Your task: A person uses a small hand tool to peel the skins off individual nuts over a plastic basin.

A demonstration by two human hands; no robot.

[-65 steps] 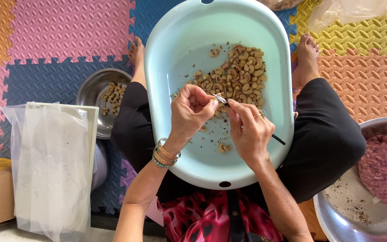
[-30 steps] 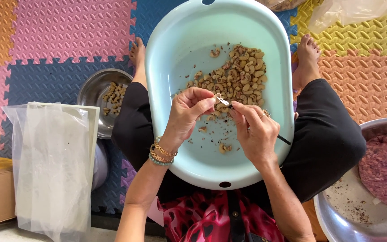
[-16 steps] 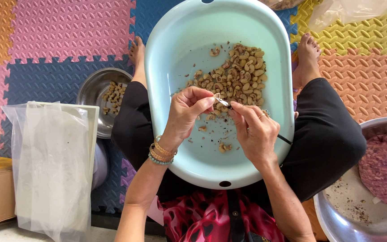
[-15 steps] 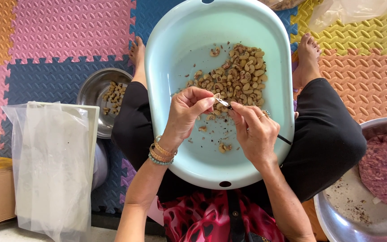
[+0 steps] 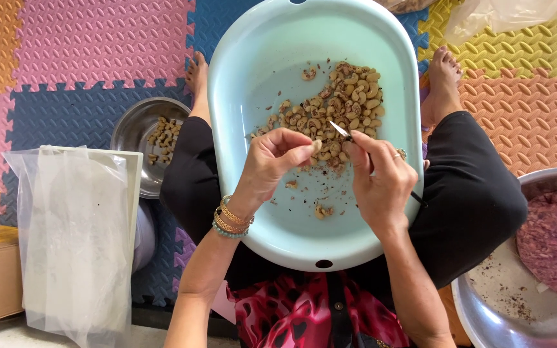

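- My left hand (image 5: 275,161) pinches one pale nut (image 5: 316,147) between thumb and fingertips, just above the light blue tub (image 5: 246,96) on my lap.
- My right hand (image 5: 378,177) is closed around a small knife (image 5: 342,131), its blade tip angled toward that nut.
- This looks like the peeling step: one nut up, the heap of nuts (image 5: 343,109) waiting just beyond.
- Next, I reckon, the blade must meet the skin lightly, clear of my thumb.
- A steel bowl (image 5: 140,138) with a few nuts sits to my left.
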